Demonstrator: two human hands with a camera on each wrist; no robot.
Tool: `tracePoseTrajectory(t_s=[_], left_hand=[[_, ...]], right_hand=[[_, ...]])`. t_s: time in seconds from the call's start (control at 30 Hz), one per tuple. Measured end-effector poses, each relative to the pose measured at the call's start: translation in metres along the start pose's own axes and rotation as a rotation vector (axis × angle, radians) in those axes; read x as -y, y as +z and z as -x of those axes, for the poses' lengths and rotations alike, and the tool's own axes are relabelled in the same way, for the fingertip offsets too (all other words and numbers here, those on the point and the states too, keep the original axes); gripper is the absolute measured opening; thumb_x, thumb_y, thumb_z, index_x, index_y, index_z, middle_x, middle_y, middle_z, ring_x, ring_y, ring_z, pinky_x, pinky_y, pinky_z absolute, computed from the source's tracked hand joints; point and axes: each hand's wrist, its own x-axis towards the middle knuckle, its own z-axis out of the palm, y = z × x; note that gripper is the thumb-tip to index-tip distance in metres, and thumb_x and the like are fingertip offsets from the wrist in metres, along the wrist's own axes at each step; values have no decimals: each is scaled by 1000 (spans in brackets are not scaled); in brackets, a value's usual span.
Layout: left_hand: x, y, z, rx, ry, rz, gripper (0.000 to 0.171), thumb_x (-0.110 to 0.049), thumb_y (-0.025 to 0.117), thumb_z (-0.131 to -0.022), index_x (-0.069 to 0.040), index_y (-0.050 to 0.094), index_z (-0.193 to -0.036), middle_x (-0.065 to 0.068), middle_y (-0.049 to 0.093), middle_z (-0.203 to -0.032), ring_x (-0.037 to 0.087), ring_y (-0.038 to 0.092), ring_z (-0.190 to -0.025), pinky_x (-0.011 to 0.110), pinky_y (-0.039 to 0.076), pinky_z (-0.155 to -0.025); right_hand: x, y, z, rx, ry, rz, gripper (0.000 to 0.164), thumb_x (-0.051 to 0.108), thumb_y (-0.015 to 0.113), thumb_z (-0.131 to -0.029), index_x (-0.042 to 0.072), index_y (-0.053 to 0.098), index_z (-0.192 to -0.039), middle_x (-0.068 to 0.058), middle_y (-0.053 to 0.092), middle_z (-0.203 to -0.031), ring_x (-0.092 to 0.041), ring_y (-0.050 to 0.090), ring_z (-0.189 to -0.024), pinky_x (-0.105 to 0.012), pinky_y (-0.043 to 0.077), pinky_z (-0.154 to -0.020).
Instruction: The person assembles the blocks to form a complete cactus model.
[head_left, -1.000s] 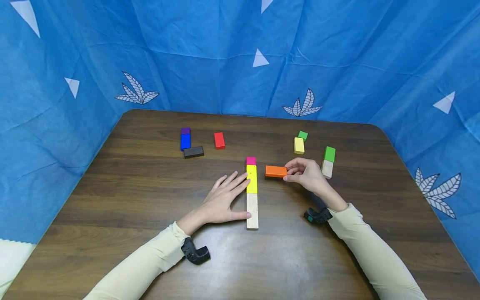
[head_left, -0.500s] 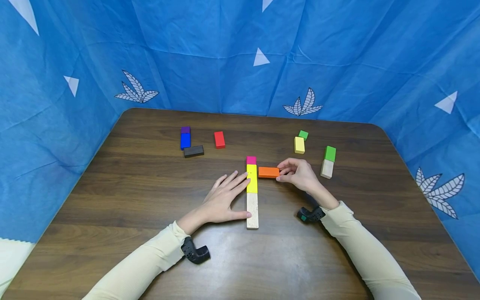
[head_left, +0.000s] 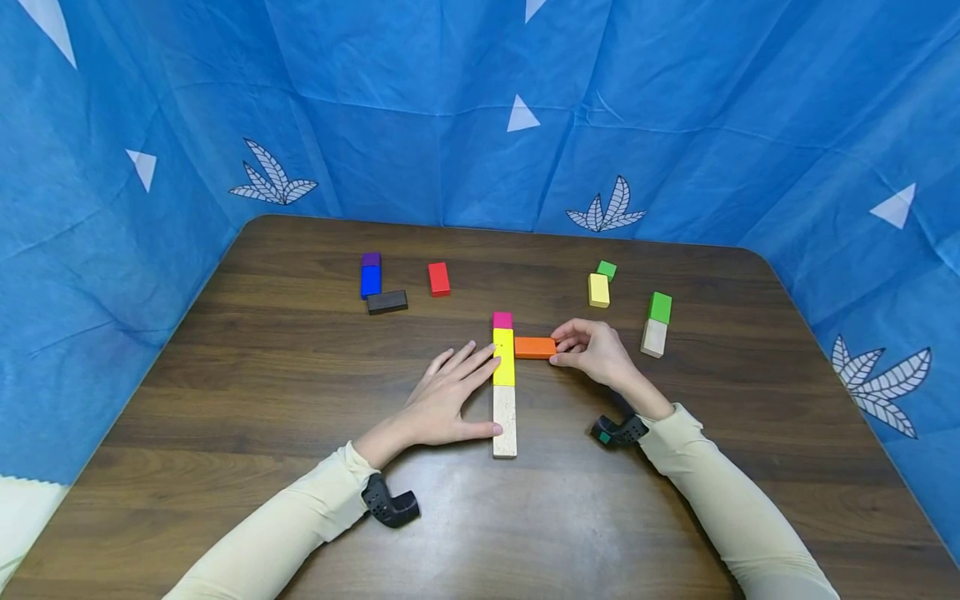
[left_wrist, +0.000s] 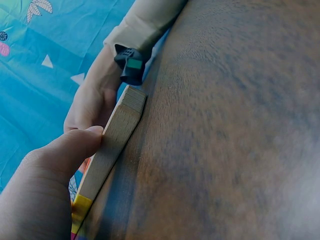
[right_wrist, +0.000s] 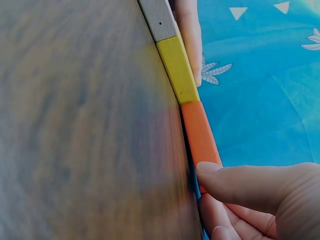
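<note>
A column of blocks lies on the table in the head view: a magenta block [head_left: 502, 320] at the far end, a yellow block [head_left: 505, 367] in the middle and a long natural-wood block [head_left: 505, 423] nearest me. My left hand [head_left: 448, 404] rests along the column's left side, fingers spread, fingertips on the yellow block and thumb on the wood block. An orange block [head_left: 534, 348] lies crosswise, its left end against the yellow block's right side. My right hand [head_left: 600, 352] pinches the orange block's right end between thumb and fingers; the right wrist view shows the thumb on its side.
At the back left are a purple block [head_left: 371, 259], a blue block [head_left: 371, 282], a black block [head_left: 387, 302] and a red block [head_left: 438, 280]. To the right lie a pale yellow block [head_left: 598, 290], two green blocks [head_left: 660, 307] and a whitish block [head_left: 654, 338].
My right hand has slid the orange block leftward across the table, from a gap beside the column to against the yellow block. My left hand has stayed in place.
</note>
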Motion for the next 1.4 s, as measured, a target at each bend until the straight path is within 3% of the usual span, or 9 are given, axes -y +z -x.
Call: tracePoseTrajectory(t_s=[0.73,1.07,1.2,1.3,1.4], left_hand=[[3,5,-1,-22,13,-27,94,-68,59,-80,-17,32,-154,-1,25,-163,28,20,-151,53,15,-120],[0,5,-2,0,2,-18,95,-69,59,-80,-18,30,-155,-2,22,-163,27,17,-152,52,13,-121],[0,6,-2,-11,7,-18,94,-68,59,-80,-18,31,-155,-2,23,-163,27,18,-151,53,14,-120],[1,6,-1,-20,12,-15,94,-67,60,-80,-17,32,-154,-1,24,-163,28,19,-151,53,15,-120],[2,5,-1,-20,10,-12,94,-67,60,-80,-17,31,-154,-1,24,-163,28,19,-151,53,14,-120]], right_hand=[[-4,4,0,-3,-67,18,30,6,80,-79,2,69,-106,-12,72,-90,-17,62,-72,-21,48,-60],[-9,-11,6,11,-66,-61,42,9,81,-79,-1,66,-116,-19,69,-106,-20,67,-84,-17,52,-66],[-15,-24,13,-41,-96,-91,43,10,80,-80,-2,65,-119,-21,69,-103,-7,65,-80,-17,51,-66],[-22,-37,21,-130,-128,-117,43,9,79,-81,-3,64,-119,-19,70,-97,-1,63,-77,-16,50,-64],[-30,-53,29,-239,-136,-119,43,8,78,-82,-5,62,-120,-8,70,-93,0,62,-76,-15,48,-62]])
